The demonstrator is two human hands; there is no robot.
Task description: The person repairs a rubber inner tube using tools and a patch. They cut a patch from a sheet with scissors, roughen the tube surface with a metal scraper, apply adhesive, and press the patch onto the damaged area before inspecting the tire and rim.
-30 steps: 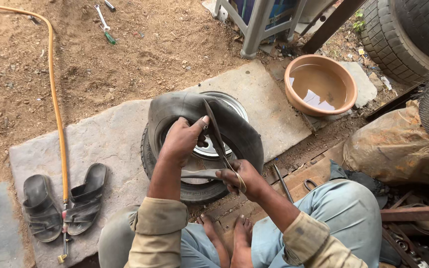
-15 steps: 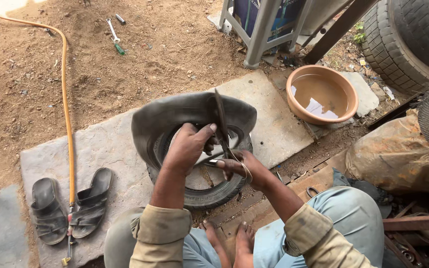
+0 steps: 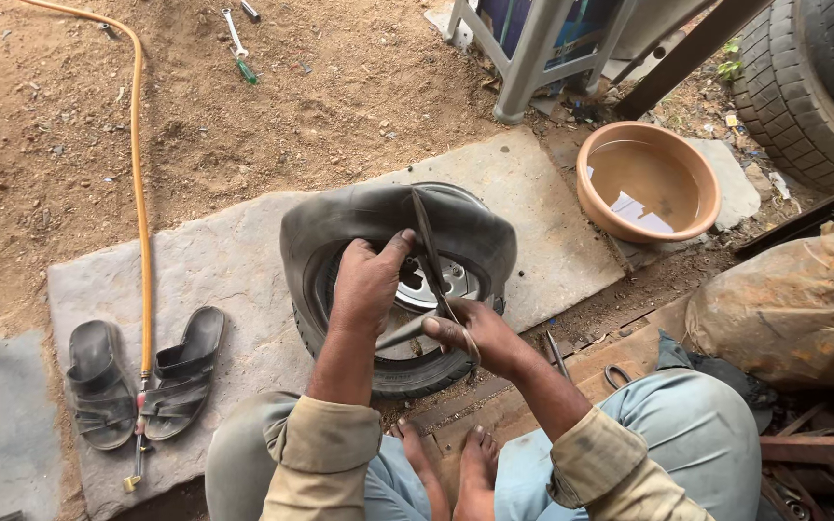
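Person sits low over a small wheel (image 3: pixel 407 328) lying flat on a stone slab (image 3: pixel 234 270), bare feet tucked just below it.

Step in hand, as I read it: working the inner tube (image 3: pixel 388 217) at the rim — tube is bunched up and draped over the far half of the tyre, part in, part out. Whether it's going in or coming out I can't tell from this.

- Left hand (image 3: pixel 367 280) — fingers curled down over the tyre's inner edge, thumb up against the tube. Closed grip on rubber, pinning it.
- Right hand (image 3: pixel 475 333) — fist closed around a tyre lever (image 3: pixel 429 253), a thin dark bar slanting up across the tube toward the far side. A second short bar seems to stick out left from the same fist; too blurred to be sure.
- Metal rim hub shows between the two hands, near edge of the tyre seated toward the person.

Next move calls for, in my judgement: steady levering with the tip kept off the tube — pinching the rubber against the rim is the risk. Left hand needs to hold the bead so it doesn't slip back.

Around: pair of sandals (image 3: pixel 142 376) on the slab's left end, orange hose (image 3: pixel 137 193) running past them, clay basin (image 3: pixel 647 181) of water to the right, spanner (image 3: pixel 234 29) well apart on the dirt.
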